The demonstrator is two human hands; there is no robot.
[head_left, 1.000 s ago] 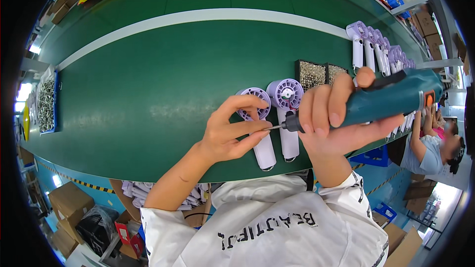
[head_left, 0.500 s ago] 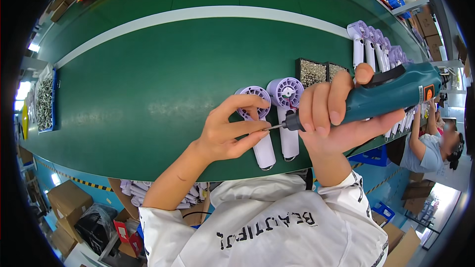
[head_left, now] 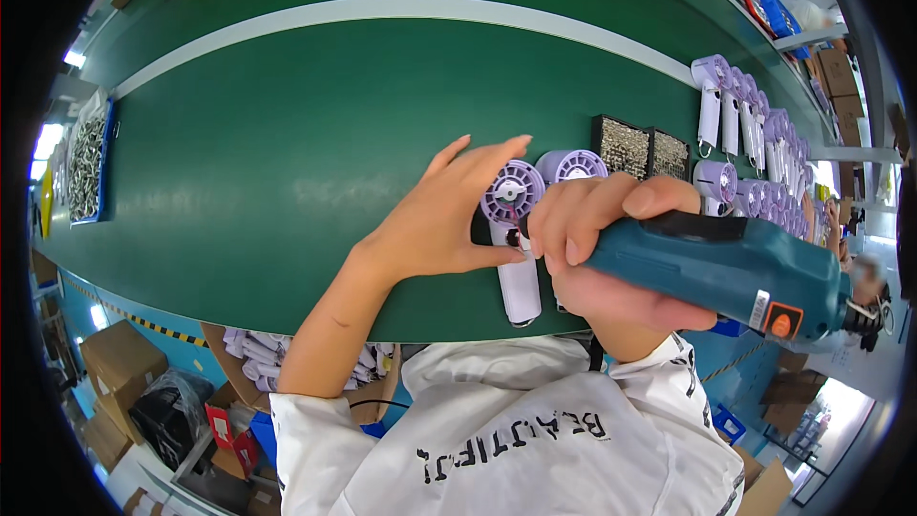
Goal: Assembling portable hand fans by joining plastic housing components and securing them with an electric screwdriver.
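Note:
My right hand (head_left: 597,239) is closed around a teal electric screwdriver (head_left: 712,263), tilted with its nose at the neck of a purple-and-white handheld fan (head_left: 520,287). The bit's tip is hidden behind my fingers. That fan lies on the green table, its round slotted head facing up. My left hand (head_left: 425,215) spans the fan's left side, with a finger at the top of the head and the thumb at the handle, bracing it. A second fan (head_left: 571,165) lies just to the right, its handle mostly covered by my right hand.
Two black trays of small metal parts (head_left: 626,146) sit beyond the fans. Rows of similar fans (head_left: 731,105) lie along the right side. A blue bin of metal pieces (head_left: 88,172) stands at the far left. Below the table edge is a carton of white parts (head_left: 263,354).
My left hand has left the screwdriver bit and spread beside the left fan. The screwdriver has moved left and its nose down onto that fan, its rear end swinging lower.

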